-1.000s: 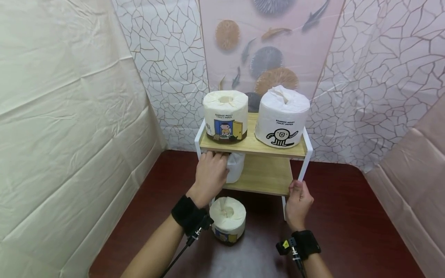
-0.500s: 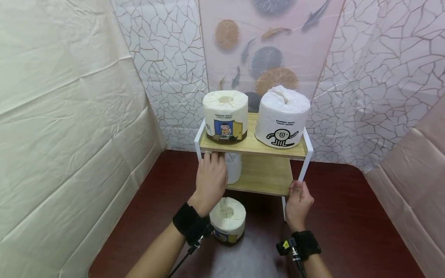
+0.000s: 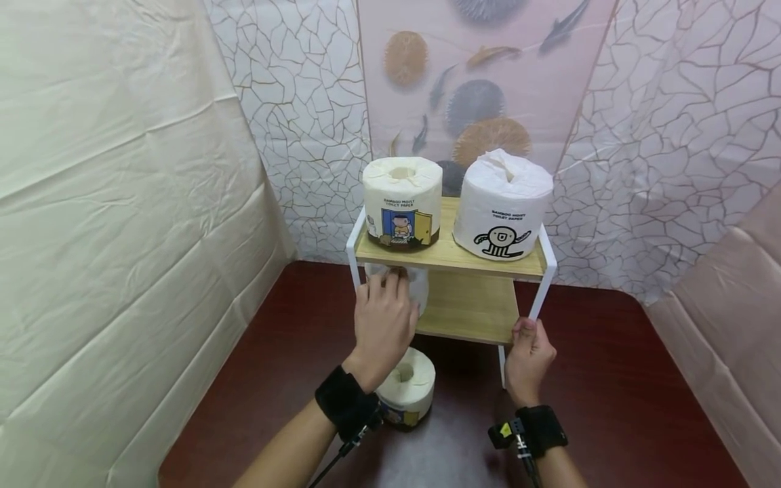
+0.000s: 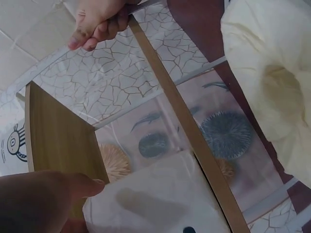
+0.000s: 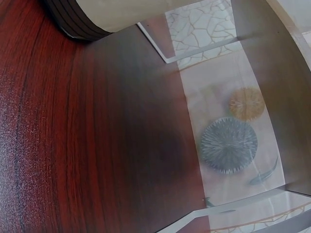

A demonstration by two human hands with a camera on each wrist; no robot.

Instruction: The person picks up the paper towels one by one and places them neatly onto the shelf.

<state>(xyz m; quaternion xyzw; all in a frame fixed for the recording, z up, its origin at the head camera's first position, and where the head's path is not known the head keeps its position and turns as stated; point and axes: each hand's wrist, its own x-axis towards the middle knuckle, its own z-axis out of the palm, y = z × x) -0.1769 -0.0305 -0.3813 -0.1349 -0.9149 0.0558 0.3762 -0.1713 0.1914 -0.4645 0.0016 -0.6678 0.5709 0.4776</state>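
Note:
In the head view, my left hand (image 3: 386, 318) reaches beneath the top shelf, its fingers extended against the front of a white toilet roll (image 3: 419, 288) on the lower shelf (image 3: 470, 308). The left wrist view has the thumb beside that roll's upper edge; the other fingertips are partly hidden. My right hand (image 3: 529, 359) grips the white right-hand leg of the shelf rack (image 3: 542, 298). Above, on the top shelf (image 3: 448, 254), stand a cream toilet roll (image 3: 403, 203) with a cartoon print and a white toilet roll (image 3: 504, 207) with a black figure.
Below the rack, another cream toilet roll (image 3: 407, 386) stands on the dark red table (image 3: 610, 400), partly behind my left wrist. Patterned cloth (image 3: 305, 135) hangs behind the rack. Fabric walls (image 3: 140, 224) close in both sides.
My left hand has drawn back a little and shifted right, from the lower-shelf roll's left side to its front. The right hand keeps its grip on the leg. The view has moved slightly.

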